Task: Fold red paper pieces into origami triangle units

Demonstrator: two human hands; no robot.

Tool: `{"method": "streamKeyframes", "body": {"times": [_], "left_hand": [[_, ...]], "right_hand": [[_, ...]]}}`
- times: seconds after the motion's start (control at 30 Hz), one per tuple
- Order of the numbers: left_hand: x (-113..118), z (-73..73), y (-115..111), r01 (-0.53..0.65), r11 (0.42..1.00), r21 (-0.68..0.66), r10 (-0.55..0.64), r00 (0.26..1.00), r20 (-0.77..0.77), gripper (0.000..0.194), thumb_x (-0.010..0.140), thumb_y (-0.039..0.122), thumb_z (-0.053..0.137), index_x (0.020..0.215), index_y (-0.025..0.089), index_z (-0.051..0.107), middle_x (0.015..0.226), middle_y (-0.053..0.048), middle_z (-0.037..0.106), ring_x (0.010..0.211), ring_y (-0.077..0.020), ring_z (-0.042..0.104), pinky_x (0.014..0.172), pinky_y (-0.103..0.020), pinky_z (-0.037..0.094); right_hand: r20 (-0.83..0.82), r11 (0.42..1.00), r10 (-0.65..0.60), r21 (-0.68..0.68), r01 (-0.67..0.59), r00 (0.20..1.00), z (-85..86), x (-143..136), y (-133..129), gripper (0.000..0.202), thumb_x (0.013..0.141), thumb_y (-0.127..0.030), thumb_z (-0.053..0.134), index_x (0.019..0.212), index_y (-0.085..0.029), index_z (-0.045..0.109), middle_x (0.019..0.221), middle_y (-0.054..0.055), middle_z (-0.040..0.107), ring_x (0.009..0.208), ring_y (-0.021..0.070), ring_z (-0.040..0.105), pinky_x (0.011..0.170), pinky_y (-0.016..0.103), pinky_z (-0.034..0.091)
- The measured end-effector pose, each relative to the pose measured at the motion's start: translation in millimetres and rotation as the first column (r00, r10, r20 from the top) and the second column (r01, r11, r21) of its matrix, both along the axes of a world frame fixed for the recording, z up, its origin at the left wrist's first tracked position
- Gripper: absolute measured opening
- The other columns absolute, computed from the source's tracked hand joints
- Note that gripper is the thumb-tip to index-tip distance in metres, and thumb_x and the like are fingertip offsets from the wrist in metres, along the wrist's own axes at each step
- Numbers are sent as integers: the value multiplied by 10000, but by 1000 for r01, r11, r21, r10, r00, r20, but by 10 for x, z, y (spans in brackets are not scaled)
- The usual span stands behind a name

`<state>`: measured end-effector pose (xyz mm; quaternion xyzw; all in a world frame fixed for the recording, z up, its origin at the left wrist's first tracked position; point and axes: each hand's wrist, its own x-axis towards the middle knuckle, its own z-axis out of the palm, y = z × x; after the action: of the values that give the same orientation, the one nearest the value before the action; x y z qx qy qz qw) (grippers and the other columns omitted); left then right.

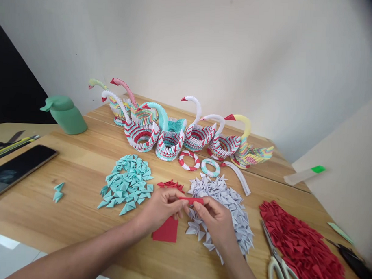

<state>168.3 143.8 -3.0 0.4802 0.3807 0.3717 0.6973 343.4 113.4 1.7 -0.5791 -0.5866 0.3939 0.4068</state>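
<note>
The left hand point(165, 204) and right hand point(216, 218) pinch a folded red paper strip point(191, 200), at one o'clock from the red paper square point(166, 231); uneven pressure could skew its crease, a loose grip could drop it among white paper triangles point(238, 212) at three o'clock

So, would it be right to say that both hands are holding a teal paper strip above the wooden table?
Not quite: the paper strip is red, as the head view shows. The left hand and right hand do both hold it above the wooden table.
</note>
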Motion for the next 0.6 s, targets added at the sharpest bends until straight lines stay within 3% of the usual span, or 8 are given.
{"method": "streamKeyframes", "body": {"times": [0.27, 0.6], "left_hand": [[2, 3, -7, -29, 999, -30, 30, 999, 12, 331, 677, 435, 724, 704, 113, 650, 624, -28, 675, 484, -76, 537, 514, -201, 447], [-3, -17, -26, -43, 999, 24, 42, 999, 27, 243, 717, 347, 703, 712, 111, 643, 641, -24, 661, 535, -87, 553, 563, -210, 449]], "right_hand": [[27, 1000, 9, 17, -9, 1000, 26, -8, -9, 270, 840, -402, 614, 717, -166, 659, 621, -3, 592, 573, 131, 482, 532, 219, 385], [31, 999, 9, 40, -11, 999, 29, -30, -11, 292, 837, -409, 600, 679, -165, 625, 583, -13, 545, 535, 117, 434, 486, 214, 340]]}}
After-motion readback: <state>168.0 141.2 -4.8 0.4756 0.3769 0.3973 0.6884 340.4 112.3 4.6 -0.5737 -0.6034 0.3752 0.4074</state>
